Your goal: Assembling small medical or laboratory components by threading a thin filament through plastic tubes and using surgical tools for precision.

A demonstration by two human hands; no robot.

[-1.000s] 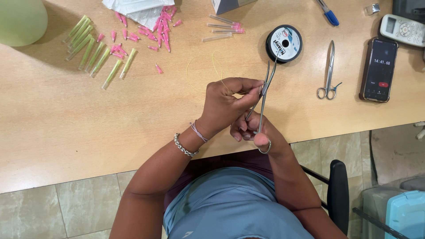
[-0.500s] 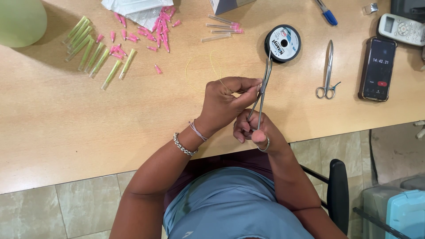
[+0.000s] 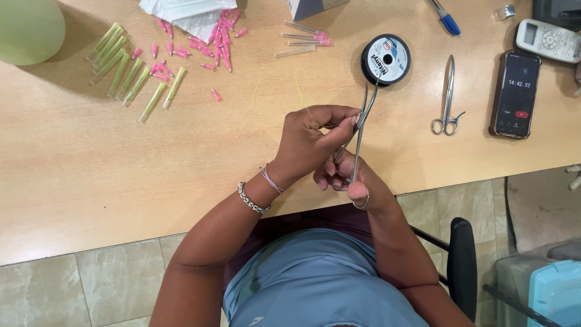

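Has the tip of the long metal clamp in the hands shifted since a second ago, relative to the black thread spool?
Yes. The clamp tips have swung left, away from the spool, and have spread open. The right hand holds its ring handles and the left hand pinches near the tips.

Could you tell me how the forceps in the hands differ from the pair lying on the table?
The held forceps are gripped in the right hand, jaws parted, tips at the left hand. The spare forceps lie flat and untouched on the table, jaws closed. Both are slim, silvery and ring-handled.
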